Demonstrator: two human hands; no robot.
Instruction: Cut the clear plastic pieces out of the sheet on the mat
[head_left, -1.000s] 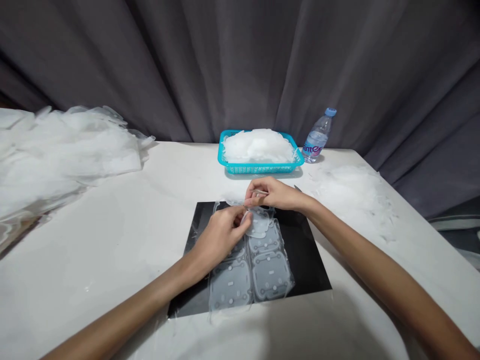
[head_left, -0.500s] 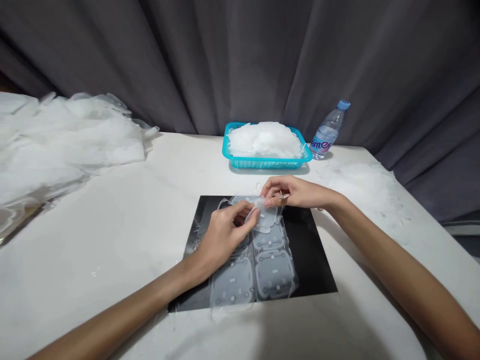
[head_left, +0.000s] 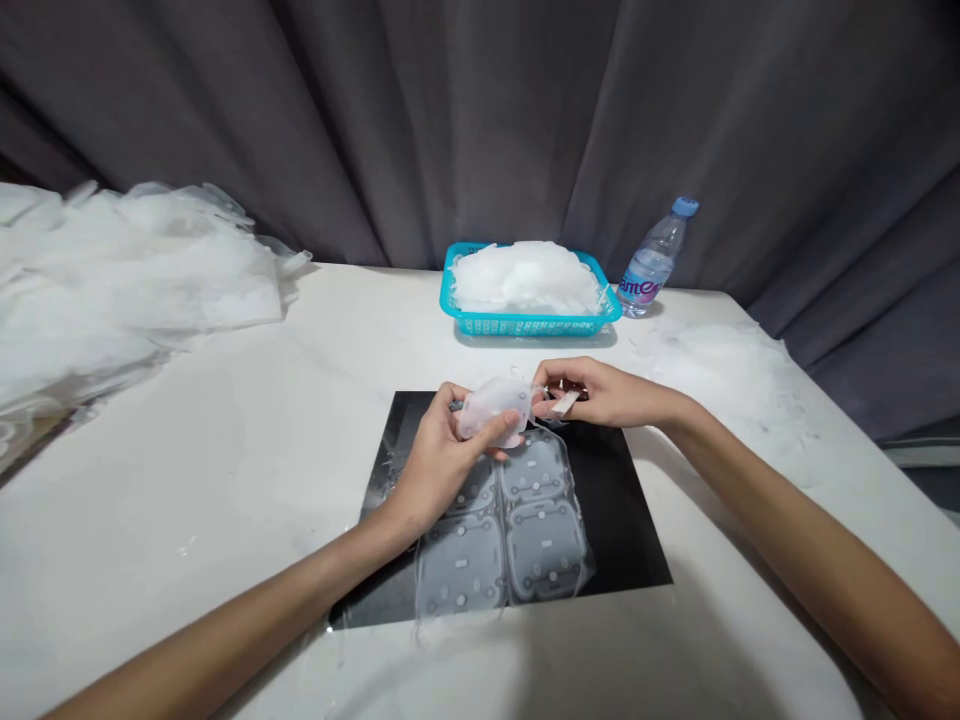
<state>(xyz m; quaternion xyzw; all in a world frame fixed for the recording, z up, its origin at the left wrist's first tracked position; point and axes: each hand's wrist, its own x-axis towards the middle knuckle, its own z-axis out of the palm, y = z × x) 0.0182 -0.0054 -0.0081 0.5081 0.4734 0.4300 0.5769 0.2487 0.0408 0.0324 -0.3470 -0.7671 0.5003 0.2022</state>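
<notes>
My left hand [head_left: 442,450] is closed on a translucent, rounded plastic piece [head_left: 495,408], with the thumb flat across its face. Close by on the right, my right hand [head_left: 592,390] pinches at the piece's edge, where thin clear scrap seems to hang. A small pale flat blade-like tool [head_left: 566,403] sticks out of the right hand's fingers; its exact kind is unclear. Under both hands lies a clear sheet of similar rounded pieces [head_left: 546,545] on a black mat [head_left: 630,520]. The left hand hides part of the sheet's upper end.
A turquoise basket [head_left: 536,326] heaped with white translucent pieces [head_left: 525,278] stands behind the mat. Beside it is a water bottle [head_left: 651,268]. A large pile of clear sheets [head_left: 127,270] covers the left back, and clear scraps [head_left: 727,385] lie at the right.
The piece has come up off the sheet in my left hand and turned to face me. My right hand has shifted slightly right, and its flat tool shows more.
</notes>
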